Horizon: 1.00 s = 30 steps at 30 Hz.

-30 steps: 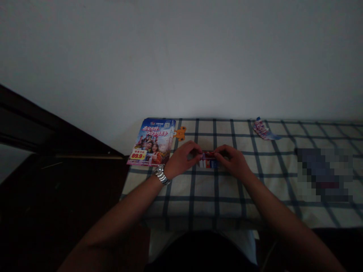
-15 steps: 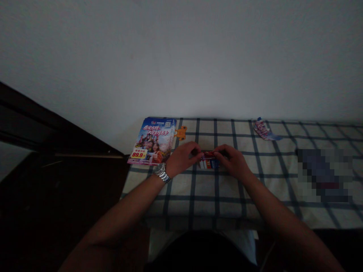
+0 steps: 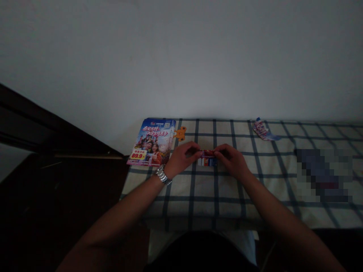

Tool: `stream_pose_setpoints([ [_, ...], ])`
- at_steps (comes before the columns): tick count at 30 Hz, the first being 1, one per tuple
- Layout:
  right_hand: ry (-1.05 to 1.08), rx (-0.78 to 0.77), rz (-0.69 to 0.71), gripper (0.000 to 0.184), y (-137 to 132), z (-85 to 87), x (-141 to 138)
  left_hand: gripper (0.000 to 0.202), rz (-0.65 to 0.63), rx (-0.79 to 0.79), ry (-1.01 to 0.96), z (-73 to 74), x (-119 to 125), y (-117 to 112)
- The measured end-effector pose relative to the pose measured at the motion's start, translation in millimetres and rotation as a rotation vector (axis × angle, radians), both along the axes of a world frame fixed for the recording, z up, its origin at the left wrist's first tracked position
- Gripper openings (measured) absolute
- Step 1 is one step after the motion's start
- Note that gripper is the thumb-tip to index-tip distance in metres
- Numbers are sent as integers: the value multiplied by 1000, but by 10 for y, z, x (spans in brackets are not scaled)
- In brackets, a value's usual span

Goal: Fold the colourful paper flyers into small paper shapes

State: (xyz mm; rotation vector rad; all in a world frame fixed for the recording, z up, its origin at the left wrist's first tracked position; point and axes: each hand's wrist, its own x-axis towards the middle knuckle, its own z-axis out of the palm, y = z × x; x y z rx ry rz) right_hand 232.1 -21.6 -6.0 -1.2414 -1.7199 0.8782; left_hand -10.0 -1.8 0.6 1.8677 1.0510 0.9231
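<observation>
Between my two hands is a small folded piece of printed paper [image 3: 207,158], red along its upper strip and blue, white and orange below. My left hand [image 3: 185,156], with a metal watch at the wrist, pinches its left end between thumb and forefinger. The right end is pinched by my right hand [image 3: 231,158] in the same way. To the left of my left hand lies a stack of printed flyers [image 3: 151,141] with blue tops. An orange bear-shaped cutout [image 3: 179,133] rests beside the stack.
A checked cloth [image 3: 227,189] covers the table, which meets a plain wall [image 3: 198,60]. A crumpled strip of printed paper [image 3: 263,130] lies at the back right. Farther right, a dark object [image 3: 321,175] is blurred out by pixels. A dark wooden panel [image 3: 56,128] stands at the left.
The upper red strip of the folded paper shows flatter and more evenly between my fingers. My right fingertips have straightened slightly along its edge. Otherwise the view has barely shifted.
</observation>
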Motion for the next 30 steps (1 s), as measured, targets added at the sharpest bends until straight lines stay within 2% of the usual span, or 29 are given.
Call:
stream_pose_setpoints([
  [12, 9, 7, -1, 20, -12, -9, -2, 23, 40, -6, -29, 4, 23, -8],
  [30, -18, 15, 8, 20, -22, 16, -16, 26, 31, -88, -149, 7, 26, -5],
])
